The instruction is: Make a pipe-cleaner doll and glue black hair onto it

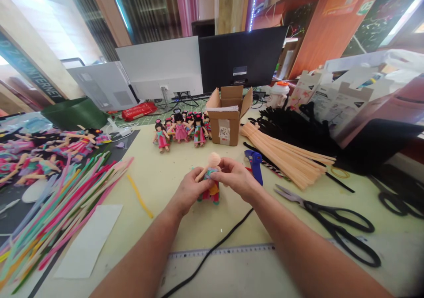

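A small pipe-cleaner doll (214, 160) with a bare peach head and a teal, yellow and red dress is held upright over the middle of the table. My left hand (192, 191) grips it from the left, its thumb across the dress front. My right hand (237, 178) pinches at the doll's upper body from the right, fingers closed. Parts of the dress are hidden behind the fingers. Just beyond my right hand lies a blue glue gun (255, 163). Its black cord (218, 245) runs toward the table's front edge.
Black scissors (326, 220) lie at right, beside peach pipe cleaners (288, 154). Finished dolls (180, 127) stand by a cardboard box (225, 127). Coloured pipe cleaners (66, 200), a white paper (89, 240) and a yellow pipe cleaner (139, 196) are at left. A ruler (238, 249) crosses the front.
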A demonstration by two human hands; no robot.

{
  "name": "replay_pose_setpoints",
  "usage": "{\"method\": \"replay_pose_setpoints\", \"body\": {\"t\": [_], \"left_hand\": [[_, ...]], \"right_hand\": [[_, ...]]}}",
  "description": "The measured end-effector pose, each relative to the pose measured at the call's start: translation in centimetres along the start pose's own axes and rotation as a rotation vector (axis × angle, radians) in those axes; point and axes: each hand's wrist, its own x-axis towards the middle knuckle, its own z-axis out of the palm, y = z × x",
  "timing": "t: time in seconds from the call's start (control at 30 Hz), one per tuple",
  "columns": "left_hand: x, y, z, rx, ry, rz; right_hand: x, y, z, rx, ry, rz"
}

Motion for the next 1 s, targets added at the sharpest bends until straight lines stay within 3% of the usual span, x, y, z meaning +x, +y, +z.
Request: {"method": "replay_pose_setpoints", "body": {"t": [0.5, 0.63, 1.0], "left_hand": [[0.0, 0.1, 0.1, -0.023, 0.026, -0.052], [-0.1, 0.1, 0.3, -0.012, 0.025, -0.03], [-0.1, 0.1, 0.4, -0.024, 0.047, -0.016]], "right_hand": [[0.0, -0.5, -0.4, -0.045, -0.058, -0.03], [-0.1, -0.2, 0.0, -0.086, -0.018, 0.005], [0.6, 1.1, 0.1, -0.109, 0.021, -0.069]]}}
